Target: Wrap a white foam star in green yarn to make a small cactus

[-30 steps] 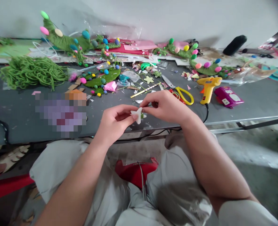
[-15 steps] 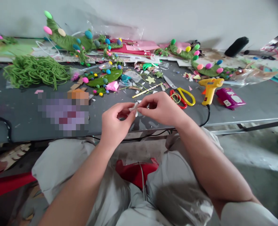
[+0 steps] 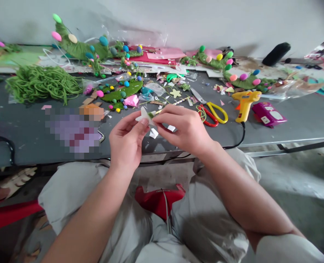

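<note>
My left hand (image 3: 126,140) and my right hand (image 3: 185,128) meet over the front of the grey table (image 3: 27,131). Between their fingertips they pinch a small white star-shaped foam piece (image 3: 143,114) with a bit of green at its middle. The left thumb and fingers hold its lower edge. The right fingertips press on its right side. A few white scraps (image 3: 153,133) lie on the table just below the hands.
Red and yellow scissors (image 3: 213,114), a yellow glue gun (image 3: 244,102) with its black cord and a magenta box (image 3: 266,114) lie right of the hands. A heap of green cord (image 3: 42,84) is at the left. Green pompom-studded shapes (image 3: 82,45) line the back.
Both hands have lifted the white piece up and a little to the left, away from the table's front edge. White scraps now show on the table under them.
</note>
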### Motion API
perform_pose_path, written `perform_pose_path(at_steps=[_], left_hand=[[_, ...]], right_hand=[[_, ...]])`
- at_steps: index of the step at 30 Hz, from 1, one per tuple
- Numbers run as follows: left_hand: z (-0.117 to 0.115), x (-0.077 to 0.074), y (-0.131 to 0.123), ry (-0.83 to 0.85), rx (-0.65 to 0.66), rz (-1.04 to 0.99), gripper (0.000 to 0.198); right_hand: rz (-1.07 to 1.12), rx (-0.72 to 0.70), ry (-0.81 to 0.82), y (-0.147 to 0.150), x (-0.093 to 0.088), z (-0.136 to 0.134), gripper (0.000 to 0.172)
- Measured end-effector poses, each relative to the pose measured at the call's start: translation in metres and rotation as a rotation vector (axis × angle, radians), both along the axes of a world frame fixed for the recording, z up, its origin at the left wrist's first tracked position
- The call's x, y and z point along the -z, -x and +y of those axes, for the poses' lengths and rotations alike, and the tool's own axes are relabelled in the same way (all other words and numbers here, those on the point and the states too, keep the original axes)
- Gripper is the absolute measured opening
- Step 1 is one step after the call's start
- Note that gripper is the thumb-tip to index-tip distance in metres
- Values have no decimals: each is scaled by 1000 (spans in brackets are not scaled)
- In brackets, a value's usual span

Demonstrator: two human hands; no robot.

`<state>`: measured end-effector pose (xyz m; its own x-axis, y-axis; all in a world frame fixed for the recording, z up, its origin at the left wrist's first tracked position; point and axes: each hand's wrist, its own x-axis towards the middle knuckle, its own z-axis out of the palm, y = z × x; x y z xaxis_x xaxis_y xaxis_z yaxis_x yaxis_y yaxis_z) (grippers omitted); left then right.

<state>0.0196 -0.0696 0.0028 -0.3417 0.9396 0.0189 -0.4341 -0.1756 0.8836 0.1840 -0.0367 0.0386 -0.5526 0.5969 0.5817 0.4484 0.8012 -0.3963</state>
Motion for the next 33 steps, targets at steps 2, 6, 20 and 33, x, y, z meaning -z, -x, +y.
perform_pose_path(at_steps=[2,6,20,33], left_hand=[[0,0,2,23,11,-30,27],[1,-2,8,73,34,-32,26],[-4,-7,9,36,288,322,21],[-9,-4,1,12,116,866,16]], right_hand=[[23,-13,-1,1,-1,-1,20],[51,4,115,0,-5,-1,20],[-18,-83,330,-25,-15,18,18],[-148,38,390,-29,-18,14,12]])
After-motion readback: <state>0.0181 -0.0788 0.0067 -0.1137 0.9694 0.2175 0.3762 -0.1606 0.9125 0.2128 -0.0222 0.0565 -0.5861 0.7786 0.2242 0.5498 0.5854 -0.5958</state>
